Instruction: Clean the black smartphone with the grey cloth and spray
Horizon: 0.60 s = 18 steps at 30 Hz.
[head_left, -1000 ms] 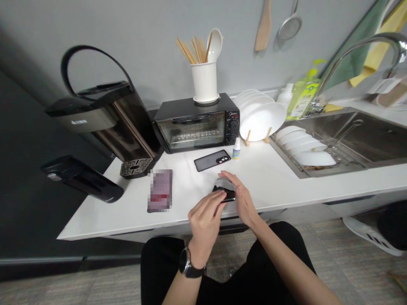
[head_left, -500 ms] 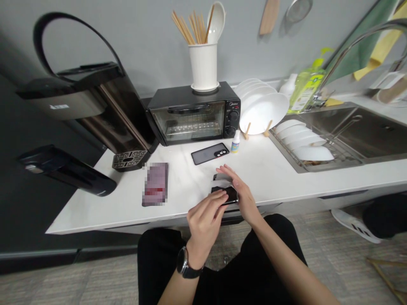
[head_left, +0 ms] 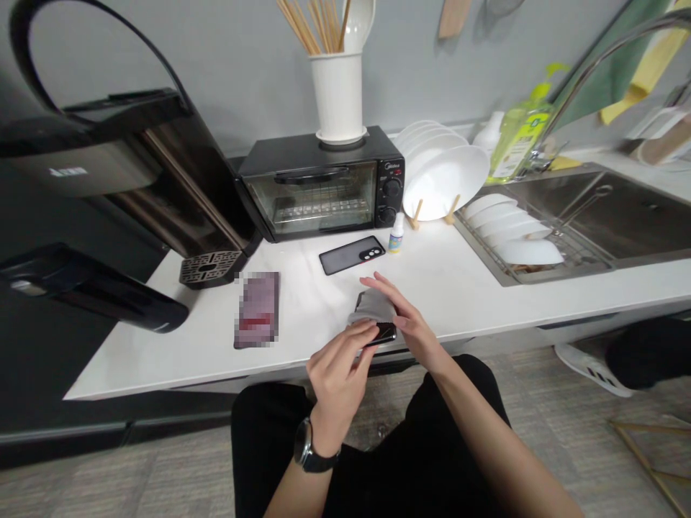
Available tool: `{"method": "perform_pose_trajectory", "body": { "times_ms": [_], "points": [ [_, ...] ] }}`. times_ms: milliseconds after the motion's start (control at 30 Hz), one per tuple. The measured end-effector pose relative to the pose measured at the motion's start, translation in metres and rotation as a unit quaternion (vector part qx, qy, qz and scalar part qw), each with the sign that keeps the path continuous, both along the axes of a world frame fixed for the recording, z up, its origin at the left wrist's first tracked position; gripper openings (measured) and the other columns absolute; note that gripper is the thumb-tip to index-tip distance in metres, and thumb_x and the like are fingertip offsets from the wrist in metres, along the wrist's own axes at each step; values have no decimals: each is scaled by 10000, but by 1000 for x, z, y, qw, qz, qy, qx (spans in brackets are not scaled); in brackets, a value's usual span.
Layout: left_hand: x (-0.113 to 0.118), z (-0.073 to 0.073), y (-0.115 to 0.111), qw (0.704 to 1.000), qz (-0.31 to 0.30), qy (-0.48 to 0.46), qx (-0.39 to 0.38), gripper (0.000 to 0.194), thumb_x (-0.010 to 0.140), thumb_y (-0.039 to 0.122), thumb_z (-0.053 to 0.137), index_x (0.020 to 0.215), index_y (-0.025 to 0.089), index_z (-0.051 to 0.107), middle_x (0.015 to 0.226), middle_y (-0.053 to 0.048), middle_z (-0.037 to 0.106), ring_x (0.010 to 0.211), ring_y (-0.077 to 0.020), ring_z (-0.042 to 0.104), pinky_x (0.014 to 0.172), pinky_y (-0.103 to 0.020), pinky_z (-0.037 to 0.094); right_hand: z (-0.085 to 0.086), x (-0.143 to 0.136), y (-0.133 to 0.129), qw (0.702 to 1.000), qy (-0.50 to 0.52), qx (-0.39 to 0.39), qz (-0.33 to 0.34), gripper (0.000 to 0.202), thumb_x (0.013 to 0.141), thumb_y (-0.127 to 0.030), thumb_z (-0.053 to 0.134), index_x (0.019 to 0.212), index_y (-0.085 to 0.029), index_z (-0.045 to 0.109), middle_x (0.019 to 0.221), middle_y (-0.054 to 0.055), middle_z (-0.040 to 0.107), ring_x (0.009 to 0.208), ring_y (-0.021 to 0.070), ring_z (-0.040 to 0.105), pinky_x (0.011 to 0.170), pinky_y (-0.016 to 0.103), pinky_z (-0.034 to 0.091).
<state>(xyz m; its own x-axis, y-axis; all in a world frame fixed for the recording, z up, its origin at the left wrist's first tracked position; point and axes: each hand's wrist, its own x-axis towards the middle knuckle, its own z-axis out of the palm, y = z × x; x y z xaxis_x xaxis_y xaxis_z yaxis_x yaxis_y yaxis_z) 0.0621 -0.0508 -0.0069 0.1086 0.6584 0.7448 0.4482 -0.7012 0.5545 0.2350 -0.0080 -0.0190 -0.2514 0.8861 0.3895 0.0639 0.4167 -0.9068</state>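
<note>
A dark phone lies at the counter's front edge, partly covered by a grey cloth. My left hand, with a watch on its wrist, grips the phone's near left side between thumb and fingers. Over the right side of the cloth, my right hand rests with fingers extended, touching it. Farther back lie a phone case with a camera cutout and a small white spray bottle. A blurred purplish flat item is on the left.
Behind stand a toaster oven, a utensil holder and racked plates. A black dispenser and dark bottle are left. A sink holds bowls, right. A person's shoe shows below.
The grey cloth now lies flatter and covers more of the phone. My right hand has come down lower over it. The whole view has shifted slightly.
</note>
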Motion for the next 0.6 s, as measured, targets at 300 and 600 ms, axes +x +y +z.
{"method": "perform_pose_trajectory", "body": {
  "times_ms": [300, 600],
  "points": [
    [-1, 1, 1, 1000, 13, -10, 4, 275, 899, 30, 713, 1105, 209, 748, 1070, -48, 812, 1004, -191, 785, 950, -321, 642, 9, -4, -5, 1000, 2, -2, -6, 610, 1003, -684, 433, 1499, -345, 543, 1603, -7, 501, 1608, 299, 185, 1308, 591, 99],
    [-3, -1, 1, 1000, 10, -7, 0, 268, 910, 43, 704, 1110, 216, 747, 1078, -48, 812, 1013, -202, 785, 954, -343, 646, 14, -7, -6, 1000, -8, 5, -21, 537, 1019, -619, 438, 1456, -343, 587, 1543, -11, 567, 1588, 300, 248, 1308, 576, 141]
  ]
}}
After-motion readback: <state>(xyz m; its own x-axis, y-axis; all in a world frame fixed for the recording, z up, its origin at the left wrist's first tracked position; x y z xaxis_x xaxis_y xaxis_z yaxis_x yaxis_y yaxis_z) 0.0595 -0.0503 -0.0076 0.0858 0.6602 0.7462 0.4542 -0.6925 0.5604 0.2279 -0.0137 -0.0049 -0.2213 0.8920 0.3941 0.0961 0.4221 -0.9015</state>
